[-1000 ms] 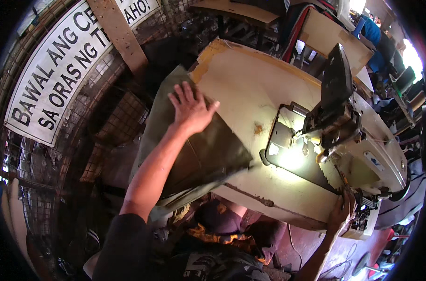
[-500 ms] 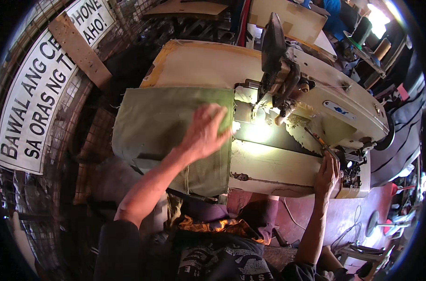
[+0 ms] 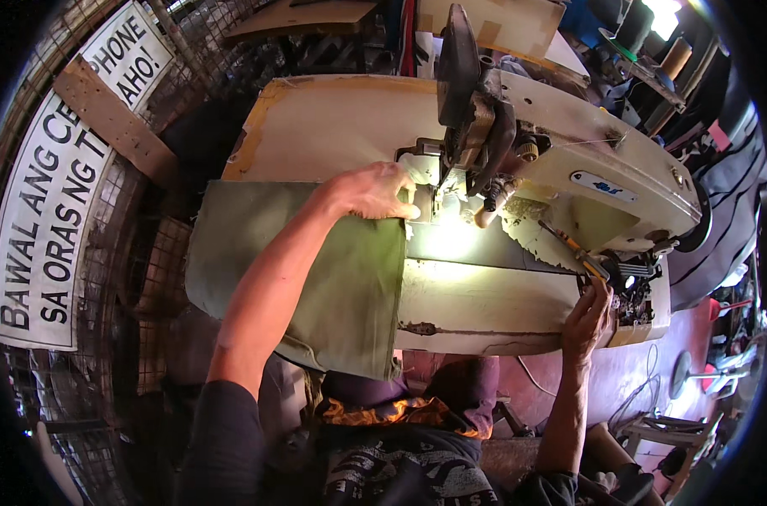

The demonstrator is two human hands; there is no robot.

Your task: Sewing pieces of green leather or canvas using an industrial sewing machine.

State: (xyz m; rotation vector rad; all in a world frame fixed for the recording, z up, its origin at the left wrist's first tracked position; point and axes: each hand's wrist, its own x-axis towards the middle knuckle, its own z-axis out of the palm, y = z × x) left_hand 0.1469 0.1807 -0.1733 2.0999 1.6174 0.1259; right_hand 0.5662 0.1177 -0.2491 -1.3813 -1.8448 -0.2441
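A large piece of olive green cloth (image 3: 316, 287) lies over the left part of the sewing machine bed and hangs past its front edge. My left hand (image 3: 373, 191) is at the cloth's far right corner, beside the needle and presser foot (image 3: 441, 198). Its fingers and thumb are bent together on the cloth edge; the fingertips are partly hidden. At the right front of the machine, my right hand (image 3: 588, 319) has curled fingers at the end of a slim tool with an orange handle (image 3: 584, 257). What sits inside those fingers is hidden.
The cream machine arm (image 3: 594, 126) spans the right side, with a dark upright part (image 3: 457, 72) above the needle. A lamp lights the bed. Thread spools (image 3: 675, 61) stand at the back right, and a wire mesh wall with a white sign (image 3: 50, 219) is at the left.
My left hand has moved from above the cloth to its far right corner by the presser foot. The cloth's far right corner sits nearer to me. My right hand stays near the slim tool.
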